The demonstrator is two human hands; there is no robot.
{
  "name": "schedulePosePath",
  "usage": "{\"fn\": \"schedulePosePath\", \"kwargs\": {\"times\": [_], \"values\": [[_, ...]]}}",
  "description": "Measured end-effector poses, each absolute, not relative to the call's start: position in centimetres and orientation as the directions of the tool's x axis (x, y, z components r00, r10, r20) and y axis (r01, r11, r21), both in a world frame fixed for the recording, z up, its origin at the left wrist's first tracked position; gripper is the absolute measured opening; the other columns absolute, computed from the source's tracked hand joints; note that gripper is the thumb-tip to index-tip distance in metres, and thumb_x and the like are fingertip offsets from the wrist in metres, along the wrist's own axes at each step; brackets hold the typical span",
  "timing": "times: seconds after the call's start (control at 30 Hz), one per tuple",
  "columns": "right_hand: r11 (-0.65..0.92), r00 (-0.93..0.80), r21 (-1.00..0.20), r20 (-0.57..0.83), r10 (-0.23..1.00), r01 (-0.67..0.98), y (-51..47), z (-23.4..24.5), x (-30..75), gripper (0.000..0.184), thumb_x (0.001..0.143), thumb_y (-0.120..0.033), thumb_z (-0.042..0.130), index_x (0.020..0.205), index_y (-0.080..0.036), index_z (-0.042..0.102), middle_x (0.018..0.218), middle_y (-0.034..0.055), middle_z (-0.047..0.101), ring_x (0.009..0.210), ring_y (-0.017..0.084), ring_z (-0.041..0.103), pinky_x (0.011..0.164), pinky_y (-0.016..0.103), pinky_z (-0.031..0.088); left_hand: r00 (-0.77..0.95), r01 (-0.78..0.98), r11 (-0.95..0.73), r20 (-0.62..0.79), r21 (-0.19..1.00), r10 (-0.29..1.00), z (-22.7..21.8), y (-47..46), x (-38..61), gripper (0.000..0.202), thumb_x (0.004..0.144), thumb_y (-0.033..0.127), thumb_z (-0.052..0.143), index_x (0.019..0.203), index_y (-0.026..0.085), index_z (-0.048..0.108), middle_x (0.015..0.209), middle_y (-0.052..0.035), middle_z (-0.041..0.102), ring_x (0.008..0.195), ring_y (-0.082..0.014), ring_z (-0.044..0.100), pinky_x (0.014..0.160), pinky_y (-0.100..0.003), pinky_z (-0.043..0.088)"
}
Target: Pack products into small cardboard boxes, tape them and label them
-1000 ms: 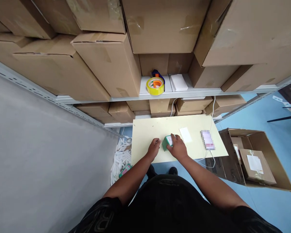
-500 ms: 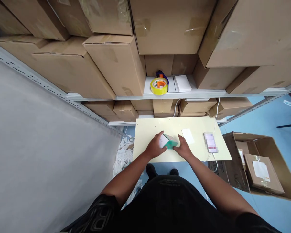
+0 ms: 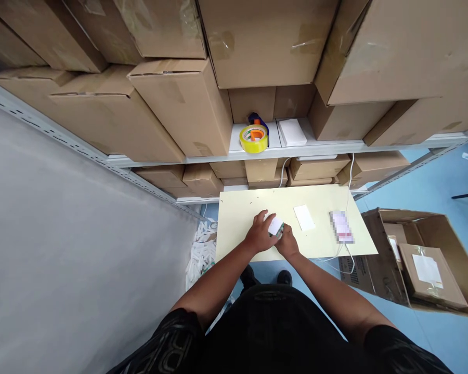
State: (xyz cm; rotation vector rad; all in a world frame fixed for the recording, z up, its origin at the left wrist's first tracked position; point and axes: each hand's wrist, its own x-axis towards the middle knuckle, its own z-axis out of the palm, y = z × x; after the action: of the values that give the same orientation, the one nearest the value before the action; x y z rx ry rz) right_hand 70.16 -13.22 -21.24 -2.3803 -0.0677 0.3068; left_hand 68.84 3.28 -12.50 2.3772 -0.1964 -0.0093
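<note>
A small white and green box (image 3: 275, 226) is held between my two hands above the pale yellow tabletop (image 3: 234, 223). My left hand (image 3: 261, 232) wraps over its left side, with the fingers across the white face. Round the lower right of the box, my right hand (image 3: 287, 242) is closed. Much of the green part is hidden behind the fingers. To the right of my hands lies a white sheet or card (image 3: 304, 217) on the tabletop.
A blurred phone-like device (image 3: 341, 226) with a white cable lies at the table's right. Yellow tape in a dispenser (image 3: 254, 138) and a white stack (image 3: 292, 132) sit on the shelf among cardboard boxes (image 3: 179, 106). A large open carton (image 3: 429, 259) stands at right.
The box has turned, so its white face now points up and less green shows. My right hand has moved in closer to my left, lower on the box.
</note>
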Motion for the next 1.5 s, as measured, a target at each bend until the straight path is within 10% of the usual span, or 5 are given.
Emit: {"fn": "schedulePosePath", "kwargs": {"times": [0.37, 0.53, 0.97, 1.2, 1.5], "values": [[-0.691, 0.926, -0.723, -0.264, 0.269, -0.005, -17.0, -19.5, 67.8, 0.050, 0.078, -0.048, 0.075, 0.120, -0.024, 0.059, 0.117, 0.0093, 0.068, 0.108, 0.030, 0.067, 0.091, 0.044, 0.053, 0.842, -0.433, -0.780, -0.107, 0.451, -0.529, -9.2, 4.0, 71.8, 0.053, 0.077, 0.030, 0.072, 0.129, 0.020, 0.066, 0.152, -0.0110, 0.054, 0.133, -0.0348, 0.050, 0.109, -0.050, 0.045], [-0.550, 0.889, -0.827, -0.163, 0.427, 0.112, -16.3, -17.6, 70.8, 0.083, 0.072, -0.033, 0.079, 0.147, -0.026, 0.045, 0.146, 0.0108, 0.055, 0.124, 0.028, 0.060, 0.100, 0.043, 0.051, 0.734, -0.548, -0.756, -0.229, 0.357, -0.640, -7.6, 4.2, 72.7, 0.052, 0.082, 0.026, 0.066, 0.133, 0.017, 0.062, 0.154, -0.0113, 0.052, 0.129, -0.0303, 0.055, 0.103, -0.041, 0.048], [-0.587, 0.968, -0.806, -0.081, 0.237, 0.076, -13.5, -19.3, 68.6, 0.072, 0.069, -0.024, 0.074, 0.136, -0.021, 0.048, 0.128, 0.0113, 0.063, 0.120, 0.032, 0.061, 0.101, 0.048, 0.052, 0.805, -0.443, -0.788, -0.197, 0.427, -0.560, -7.0, 1.9, 71.5, 0.044, 0.064, 0.012, 0.079, 0.105, 0.021, 0.065, 0.114, -0.0158, 0.064, 0.116, -0.0385, 0.055, 0.096, -0.049, 0.046], [-0.597, 0.929, -0.802, -0.244, 0.277, -0.033, -14.2, -18.1, 70.3, 0.063, 0.071, -0.028, 0.075, 0.127, -0.025, 0.048, 0.105, 0.0039, 0.069, 0.093, 0.026, 0.069, 0.079, 0.038, 0.054, 0.813, -0.428, -0.779, -0.181, 0.459, -0.553, -7.2, 2.6, 72.4, 0.038, 0.079, 0.018, 0.069, 0.116, 0.021, 0.062, 0.111, -0.0124, 0.064, 0.103, -0.0326, 0.061, 0.091, -0.046, 0.051], [-0.566, 0.932, -0.822, -0.252, 0.261, -0.064, -13.8, -17.1, 69.9, 0.067, 0.068, -0.029, 0.078, 0.129, -0.025, 0.049, 0.115, 0.0056, 0.065, 0.094, 0.024, 0.067, 0.082, 0.037, 0.055, 0.985, -0.073, -0.843, -0.092, 0.533, -0.144, -9.9, 5.4, 73.7, 0.015, 0.092, 0.026, 0.056, 0.099, 0.021, 0.067, 0.111, -0.0082, 0.063, 0.107, -0.0252, 0.059, 0.095, -0.039, 0.052]]}}
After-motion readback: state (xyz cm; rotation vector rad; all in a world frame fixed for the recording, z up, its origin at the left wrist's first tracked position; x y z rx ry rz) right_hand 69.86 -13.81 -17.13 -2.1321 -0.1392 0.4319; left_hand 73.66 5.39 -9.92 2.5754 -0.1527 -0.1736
